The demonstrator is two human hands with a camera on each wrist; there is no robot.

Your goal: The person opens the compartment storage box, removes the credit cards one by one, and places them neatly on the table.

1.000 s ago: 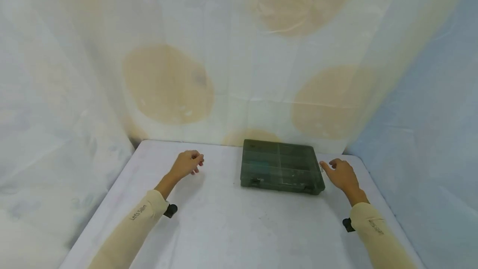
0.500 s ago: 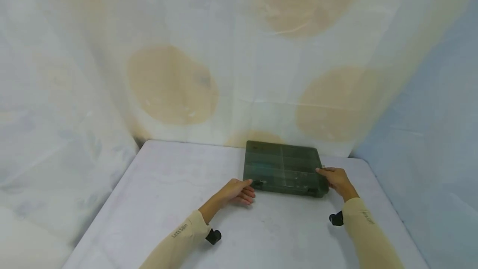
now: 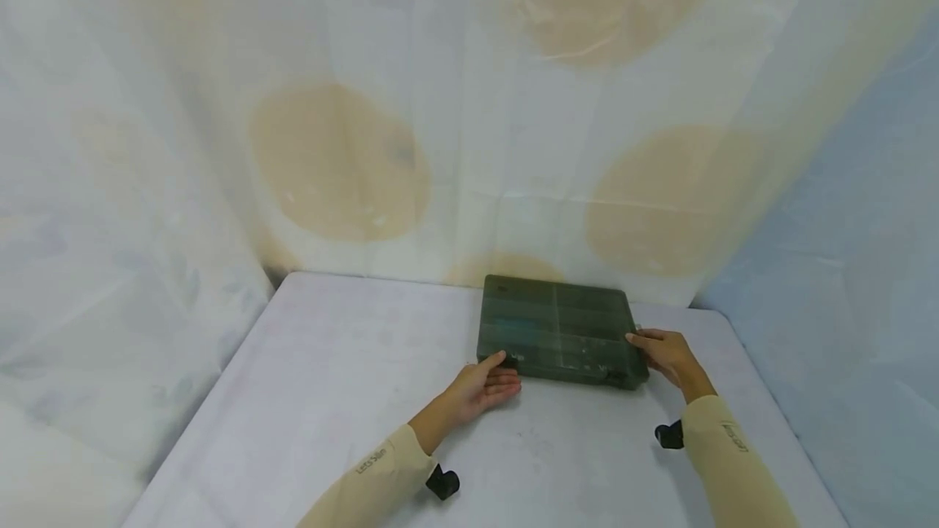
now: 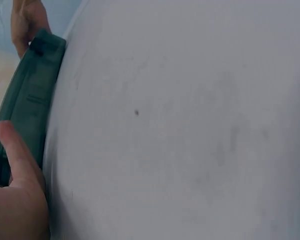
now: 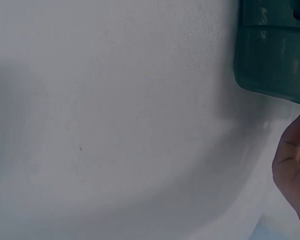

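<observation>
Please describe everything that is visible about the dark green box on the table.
The dark green box is a flat, rectangular case of translucent plastic; divider lines show through its lid. It is closed and lies flat on the white table, near the far edge, close to the curtain. Two dark latches sit on its front side. The left hand holds its front left corner, thumb on the lid. The right hand grips its right edge. What is inside cannot be made out.

Green box (image 3: 559, 330) translucent glossy plastic; table (image 3: 330, 398) matt, probably plastic.
</observation>
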